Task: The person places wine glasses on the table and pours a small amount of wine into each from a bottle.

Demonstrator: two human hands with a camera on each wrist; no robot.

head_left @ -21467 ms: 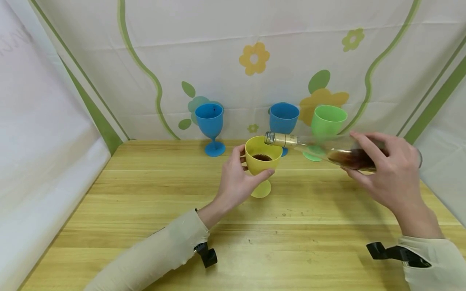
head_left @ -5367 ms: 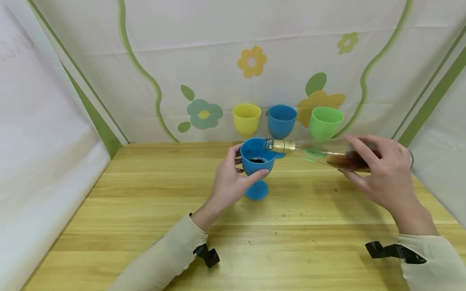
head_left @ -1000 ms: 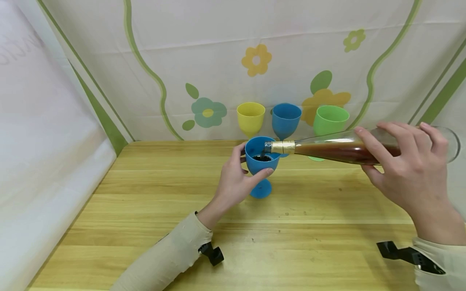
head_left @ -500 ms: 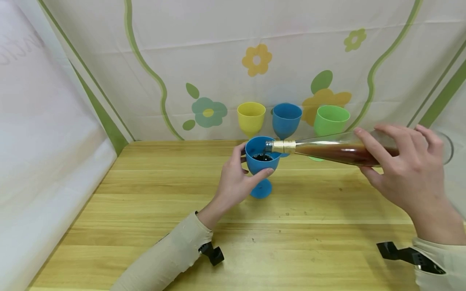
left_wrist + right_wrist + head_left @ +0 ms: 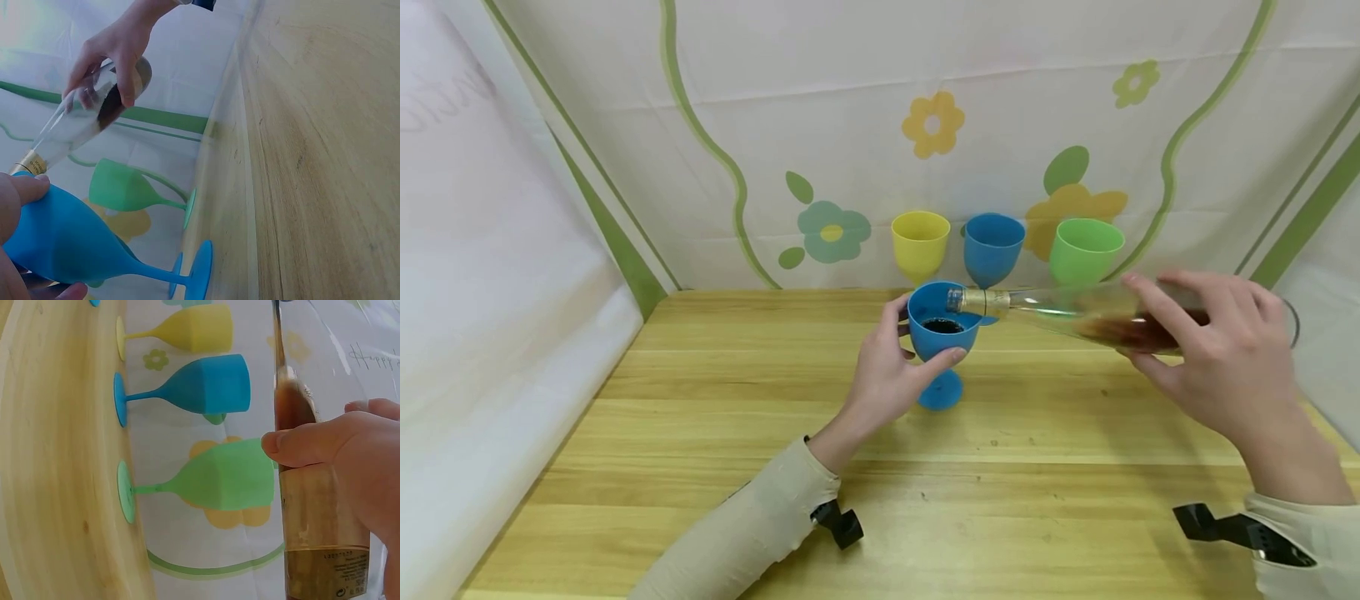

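Note:
My left hand (image 5: 904, 357) grips the bowl of a blue goblet (image 5: 945, 337) that stands on the wooden table (image 5: 1000, 467); dark liquid (image 5: 942, 326) lies in its bowl. In the left wrist view my fingers (image 5: 15, 194) wrap this blue goblet (image 5: 69, 244). My right hand (image 5: 1195, 350) holds a clear glass bottle (image 5: 1060, 310) nearly level, its gold-foiled mouth over the goblet's rim. Brown liquid sits back in the bottle's body under my fingers, and the neck looks clear. The right wrist view shows that hand (image 5: 350, 462) round the labelled bottle (image 5: 312, 506).
Three goblets stand in a row by the back cloth wall: yellow (image 5: 919, 243), blue (image 5: 993, 248) and green (image 5: 1085, 248). Flowered cloth walls close the table at the back and both sides. Bare tabletop lies in front of my hands.
My right hand has lowered the bottle's base; the brown liquid has run back from the neck into the body. The left hand and the blue goblet have stayed put.

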